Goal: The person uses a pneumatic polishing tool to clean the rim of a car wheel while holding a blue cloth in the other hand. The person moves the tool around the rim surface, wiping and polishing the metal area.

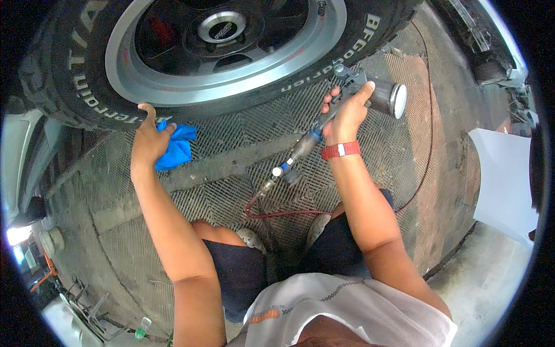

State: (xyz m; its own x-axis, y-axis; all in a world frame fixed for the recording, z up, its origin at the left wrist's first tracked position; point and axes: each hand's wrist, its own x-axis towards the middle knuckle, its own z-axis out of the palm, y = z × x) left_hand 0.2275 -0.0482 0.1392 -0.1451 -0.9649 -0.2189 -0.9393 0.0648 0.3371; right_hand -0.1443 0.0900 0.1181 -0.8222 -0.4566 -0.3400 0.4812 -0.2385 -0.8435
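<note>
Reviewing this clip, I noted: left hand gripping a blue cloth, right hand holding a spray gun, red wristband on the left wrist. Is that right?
Not quite; the wristband's side is wrong. The head view shows the red wristband on the right wrist. The left hand grips the blue cloth, and the right hand holds the spray gun, as noted.

L hand [150, 143] fwd, R hand [348, 115] fwd, both gripping

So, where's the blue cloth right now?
In the head view, the blue cloth is left of centre, held in the fingers of the left hand, near the tire's lower edge.
</note>
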